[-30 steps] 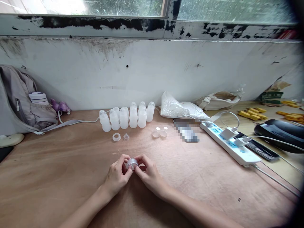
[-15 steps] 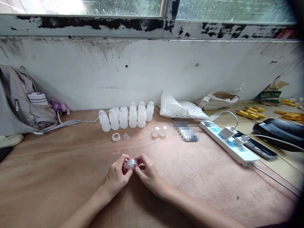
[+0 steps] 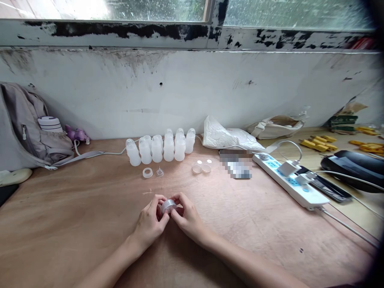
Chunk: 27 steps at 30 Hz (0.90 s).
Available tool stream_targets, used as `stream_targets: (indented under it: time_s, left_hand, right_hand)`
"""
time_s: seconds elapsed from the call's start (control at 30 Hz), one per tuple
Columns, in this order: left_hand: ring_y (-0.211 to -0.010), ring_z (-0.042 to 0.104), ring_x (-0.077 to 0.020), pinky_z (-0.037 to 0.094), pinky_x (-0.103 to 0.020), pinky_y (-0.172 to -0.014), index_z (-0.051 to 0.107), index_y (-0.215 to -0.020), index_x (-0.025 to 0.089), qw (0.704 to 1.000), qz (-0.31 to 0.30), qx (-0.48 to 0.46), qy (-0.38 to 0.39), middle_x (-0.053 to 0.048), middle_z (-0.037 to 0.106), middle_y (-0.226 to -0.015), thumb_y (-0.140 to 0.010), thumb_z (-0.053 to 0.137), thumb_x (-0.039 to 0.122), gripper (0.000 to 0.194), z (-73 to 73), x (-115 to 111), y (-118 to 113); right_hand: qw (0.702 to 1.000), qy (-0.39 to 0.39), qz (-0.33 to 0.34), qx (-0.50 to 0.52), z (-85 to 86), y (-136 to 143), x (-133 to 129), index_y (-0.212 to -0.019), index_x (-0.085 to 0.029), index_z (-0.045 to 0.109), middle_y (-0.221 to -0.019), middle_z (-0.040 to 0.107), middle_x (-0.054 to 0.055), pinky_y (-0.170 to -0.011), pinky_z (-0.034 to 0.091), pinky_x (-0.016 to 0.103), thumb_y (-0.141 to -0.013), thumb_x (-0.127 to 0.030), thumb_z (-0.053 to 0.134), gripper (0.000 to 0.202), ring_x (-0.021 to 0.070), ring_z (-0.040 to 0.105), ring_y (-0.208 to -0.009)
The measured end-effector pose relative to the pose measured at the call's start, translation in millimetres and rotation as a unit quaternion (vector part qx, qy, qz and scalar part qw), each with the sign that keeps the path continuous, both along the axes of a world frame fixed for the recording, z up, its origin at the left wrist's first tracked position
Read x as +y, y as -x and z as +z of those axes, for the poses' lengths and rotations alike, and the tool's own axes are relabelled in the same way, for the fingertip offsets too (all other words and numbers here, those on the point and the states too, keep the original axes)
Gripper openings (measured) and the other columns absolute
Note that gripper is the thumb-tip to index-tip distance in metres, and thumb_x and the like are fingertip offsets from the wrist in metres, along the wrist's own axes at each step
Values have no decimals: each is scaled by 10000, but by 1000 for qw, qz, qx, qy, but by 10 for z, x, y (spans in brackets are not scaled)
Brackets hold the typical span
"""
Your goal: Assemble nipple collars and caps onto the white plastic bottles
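Between my two hands is a clear round plastic bottle top [image 3: 169, 206], tilted, its fine ridges showing on the side. My left hand [image 3: 152, 215] grips its left edge with thumb and fingers. The fingers of my right hand [image 3: 186, 218] are closed on the right edge. Beyond them on the table lie a whitish plastic ring [image 3: 147, 173] and a small clear pointed nozzle piece [image 3: 159, 172]. Several frosted white bottles [image 3: 157, 149] stand upright in a group behind these. Right of them are two clear round caps [image 3: 197, 169], side by side.
A white power strip [image 3: 289, 182] with plugged-in chargers lies at the right, beside a phone [image 3: 327, 188]. A white plastic bag [image 3: 229, 136] rests against the wall. At the left stands a backpack [image 3: 28, 124]. Yellow plugs [image 3: 318, 143] lie far right.
The bottle top has tilted in my fingers, and the thin spike that stuck up from it no longer shows. Both hands have stayed nearly in place.
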<state>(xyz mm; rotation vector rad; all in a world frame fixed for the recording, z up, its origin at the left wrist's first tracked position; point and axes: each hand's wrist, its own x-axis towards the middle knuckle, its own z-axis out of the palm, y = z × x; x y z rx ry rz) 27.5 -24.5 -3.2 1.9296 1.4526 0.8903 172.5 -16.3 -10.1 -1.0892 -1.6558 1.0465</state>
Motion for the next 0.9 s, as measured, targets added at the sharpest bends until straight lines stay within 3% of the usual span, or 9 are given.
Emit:
stream_targets:
  time_s: [0.2, 0.37, 0.5, 0.73, 0.9]
  left_hand:
    - [-624, 558, -122, 454, -260, -642, 439, -962, 217, 1000, -3, -6, 6, -5, 580, -826, -735, 454, 188, 230, -20, 24, 9]
    - [-609, 562, -116, 453, -242, -616, 442, -936, 215, 1000, -7, -8, 29, 3, 586, -813, -741, 449, 187, 197, -3, 41, 24]
    - [-596, 558, -109, 442, -222, -591, 445, -916, 213, 999, -10, -14, 32, 16, 587, -777, -727, 459, 173, 194, 4, 37, 13]
    - [-612, 562, -112, 436, -224, -595, 441, -899, 212, 999, -8, -23, 37, 12, 587, -784, -724, 455, 165, 181, 11, 37, 6]
    - [-594, 559, -114, 429, -221, -560, 441, -895, 209, 998, -3, -35, 48, 3, 580, -799, -717, 465, 175, 183, 3, 43, 14]
  right_hand:
    - [999, 20, 32, 19, -13, -18, 28, -911, -190, 460, -837, 562, 20, -677, 489, 263, -766, -128, 462, 158, 130, 563, -764]
    - [997, 55, 48, 17, -27, -15, 34, -861, -197, 441, -713, 550, -14, -494, 455, 208, -782, -175, 479, 91, 92, 517, -550]
    - [997, 63, 33, 18, -34, -12, 29, -801, -193, 439, -651, 524, -33, -428, 407, 183, -779, -207, 492, 59, 78, 478, -492]
    - [997, 71, 24, 19, -14, 7, 15, -777, -199, 431, -659, 526, -37, -463, 409, 196, -768, -204, 505, 75, 88, 498, -524]
    - [998, 49, 37, 25, 10, 1, 28, -803, -188, 440, -740, 547, -9, -571, 447, 226, -764, -190, 509, 79, 111, 543, -635]
